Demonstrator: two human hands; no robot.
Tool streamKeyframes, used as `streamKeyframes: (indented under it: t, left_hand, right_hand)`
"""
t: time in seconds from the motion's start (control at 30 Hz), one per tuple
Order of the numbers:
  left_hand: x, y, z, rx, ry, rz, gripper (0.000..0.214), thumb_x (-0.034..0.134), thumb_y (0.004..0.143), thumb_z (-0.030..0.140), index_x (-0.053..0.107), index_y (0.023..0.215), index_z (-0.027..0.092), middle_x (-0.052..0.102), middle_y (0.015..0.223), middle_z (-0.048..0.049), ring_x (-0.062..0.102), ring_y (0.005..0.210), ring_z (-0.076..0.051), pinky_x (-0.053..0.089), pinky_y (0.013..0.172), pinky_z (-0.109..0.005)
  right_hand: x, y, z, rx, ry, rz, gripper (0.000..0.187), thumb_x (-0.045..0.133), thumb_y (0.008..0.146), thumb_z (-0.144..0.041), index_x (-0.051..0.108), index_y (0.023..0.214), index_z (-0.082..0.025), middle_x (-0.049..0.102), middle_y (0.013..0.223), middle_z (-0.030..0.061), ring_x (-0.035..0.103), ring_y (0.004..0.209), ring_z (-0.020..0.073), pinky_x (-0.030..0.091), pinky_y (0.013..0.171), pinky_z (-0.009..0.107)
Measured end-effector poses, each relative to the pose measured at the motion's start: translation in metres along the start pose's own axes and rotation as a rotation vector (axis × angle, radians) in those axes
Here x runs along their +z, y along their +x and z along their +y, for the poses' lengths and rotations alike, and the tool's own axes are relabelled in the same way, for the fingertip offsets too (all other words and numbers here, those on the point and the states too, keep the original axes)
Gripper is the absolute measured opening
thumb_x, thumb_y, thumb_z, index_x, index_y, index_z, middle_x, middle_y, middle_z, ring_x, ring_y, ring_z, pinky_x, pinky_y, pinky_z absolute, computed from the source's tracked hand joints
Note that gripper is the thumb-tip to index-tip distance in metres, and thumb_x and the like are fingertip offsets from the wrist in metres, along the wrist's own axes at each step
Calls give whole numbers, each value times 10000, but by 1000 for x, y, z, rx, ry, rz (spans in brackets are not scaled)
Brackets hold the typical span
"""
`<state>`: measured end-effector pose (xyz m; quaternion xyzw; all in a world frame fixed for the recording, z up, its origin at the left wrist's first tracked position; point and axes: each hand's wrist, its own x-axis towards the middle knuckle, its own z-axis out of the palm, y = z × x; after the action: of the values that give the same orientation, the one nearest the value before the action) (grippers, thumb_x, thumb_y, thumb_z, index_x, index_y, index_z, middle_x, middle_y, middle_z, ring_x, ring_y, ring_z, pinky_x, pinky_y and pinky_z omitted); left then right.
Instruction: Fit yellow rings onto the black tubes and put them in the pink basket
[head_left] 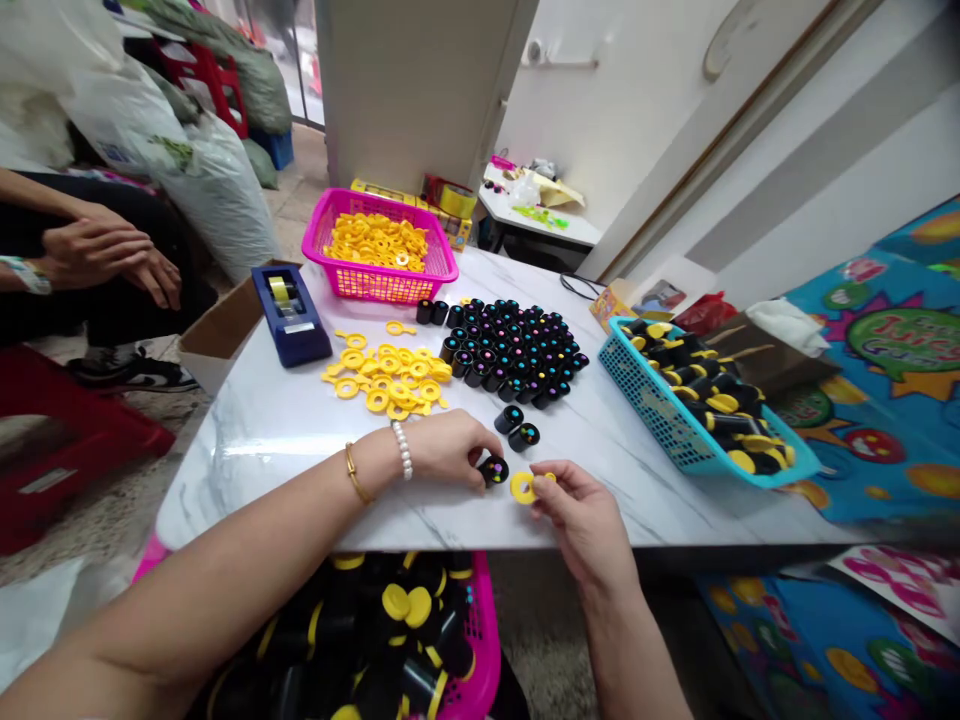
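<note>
My left hand (450,448) grips a small black cup (495,472) with coloured bits inside, low over the table's front edge area. Just to its right, my right hand (583,512) pinches a yellow ring with a tab (522,488). The ring and the held cup are close together but apart. Two loose black cups (524,436) stand right behind the held one. Farther back, a dense cluster of black cups (510,345) shows blue, pink and yellow bits in their openings. Left of them lies a heap of yellow tabbed rings (394,375).
Behind the heap stands a pink basket (375,283) of yellow rings, beside a blue tape dispenser (291,315). A turquoise basket (660,420) of yellow-capped black cups sits right. Another pink basket (486,640) of these is below the table edge. A person's hands (112,250) rest at left.
</note>
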<state>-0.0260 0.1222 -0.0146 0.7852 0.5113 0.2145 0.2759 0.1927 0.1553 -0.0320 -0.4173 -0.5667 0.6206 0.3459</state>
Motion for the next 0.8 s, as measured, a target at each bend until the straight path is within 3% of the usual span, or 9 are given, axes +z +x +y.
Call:
streamKeyframes:
  t: [0.23,0.53,0.8]
  left_hand:
    - [5,3,1,-44,36,-25,238,697,656,294,730,888,247,602,554,43,469,500,-89,251,466,-199]
    - [6,4,1,-39,81,-12,258,676,663,307,738,907,254,636,565,18,487,506,-107,241,468,-220]
    - [5,4,0,-23,73,-3,285,685,645,307,729,924,268,628,577,27,495,518,-110,240,466,-221]
  right_hand:
    - [21,17,8,12,20,-49,218,778,693,-303,647,776,-149,583,549,-34,443,401,51,330,346,138]
    - [27,11,-2,161,152,-55,256,791,644,-294,574,664,-160,548,461,-52,432,331,64,398,275,153]
    - [31,15,1,130,127,0,285,805,622,-274,554,680,-154,637,566,-12,516,372,75,479,326,171]
